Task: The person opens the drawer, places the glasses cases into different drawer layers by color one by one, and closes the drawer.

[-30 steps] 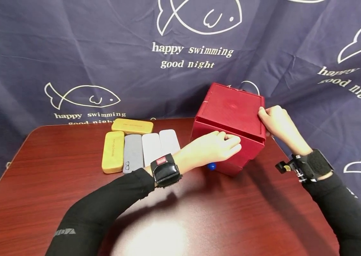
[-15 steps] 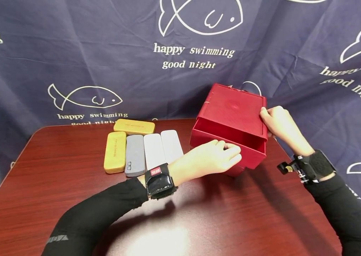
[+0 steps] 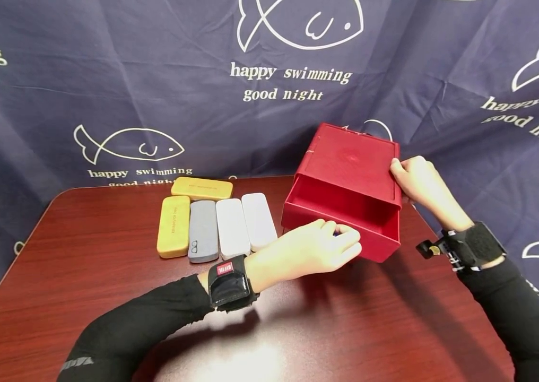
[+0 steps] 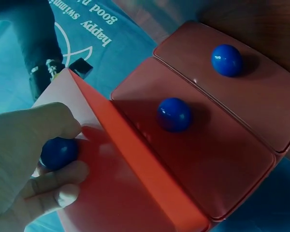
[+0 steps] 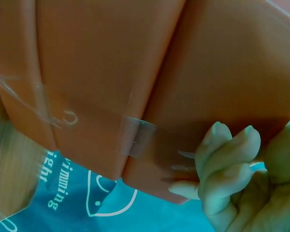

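Observation:
A red drawer cabinet (image 3: 350, 159) stands at the table's back right, its top drawer (image 3: 346, 204) pulled out and showing a bare inside. My left hand (image 3: 319, 248) pinches the round blue knob (image 4: 59, 153) on that drawer's front. Two lower drawers with blue knobs (image 4: 174, 114) show closed in the left wrist view. My right hand (image 3: 417, 178) grips the cabinet's upper right edge, its thumb at the top. In the right wrist view, bent fingers (image 5: 227, 159) rest against the cabinet's side, which carries clear tape (image 5: 137, 135).
Left of the cabinet, two yellow glasses cases (image 3: 174, 227), a grey glasses case (image 3: 203, 231) and two white cases (image 3: 233, 228) lie on the reddish wooden table (image 3: 107, 276). A dark blue fish-print cloth (image 3: 202, 106) hangs close behind the table.
My left hand has drawn the top drawer forward, from a narrow gap to well out. My right hand has stayed on the cabinet's edge.

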The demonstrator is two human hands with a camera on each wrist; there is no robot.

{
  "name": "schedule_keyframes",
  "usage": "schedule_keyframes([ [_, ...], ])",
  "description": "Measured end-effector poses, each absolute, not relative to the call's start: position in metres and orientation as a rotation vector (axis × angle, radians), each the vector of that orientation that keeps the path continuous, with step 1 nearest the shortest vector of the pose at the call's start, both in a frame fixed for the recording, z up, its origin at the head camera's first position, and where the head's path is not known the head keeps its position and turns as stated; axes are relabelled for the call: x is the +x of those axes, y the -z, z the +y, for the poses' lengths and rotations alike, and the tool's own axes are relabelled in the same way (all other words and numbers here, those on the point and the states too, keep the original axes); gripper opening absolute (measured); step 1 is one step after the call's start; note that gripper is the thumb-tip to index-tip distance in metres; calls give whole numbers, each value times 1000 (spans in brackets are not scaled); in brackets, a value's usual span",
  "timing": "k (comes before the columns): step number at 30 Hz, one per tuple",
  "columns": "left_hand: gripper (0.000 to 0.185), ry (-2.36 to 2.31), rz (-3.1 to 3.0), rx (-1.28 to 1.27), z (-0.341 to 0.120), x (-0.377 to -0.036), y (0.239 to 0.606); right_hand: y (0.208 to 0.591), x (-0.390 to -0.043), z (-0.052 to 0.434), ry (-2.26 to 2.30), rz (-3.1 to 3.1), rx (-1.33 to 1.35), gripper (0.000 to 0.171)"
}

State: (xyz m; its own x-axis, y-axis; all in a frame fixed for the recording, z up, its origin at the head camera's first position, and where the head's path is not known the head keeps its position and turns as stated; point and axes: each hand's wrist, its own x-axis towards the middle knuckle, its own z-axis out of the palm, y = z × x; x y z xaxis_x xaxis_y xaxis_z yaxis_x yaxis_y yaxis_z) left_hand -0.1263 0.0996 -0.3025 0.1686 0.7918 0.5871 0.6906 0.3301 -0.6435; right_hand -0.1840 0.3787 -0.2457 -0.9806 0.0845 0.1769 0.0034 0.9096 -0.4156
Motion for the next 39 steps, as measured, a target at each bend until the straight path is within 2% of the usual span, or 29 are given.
schedule_keyframes([
  [16, 19, -112, -1608, -1418, 96, -119, 300, 229, -193, 383, -903, -3090, -25, 47],
  [29, 19, -119, -1619, -1423, 92, -117, 299, 235, -185, 380, -602, -3016, -54, 53],
  [39, 16, -118, -1613, -1404, 91, -117, 299, 222, -194, 385, -1068, -3157, -90, 44],
])
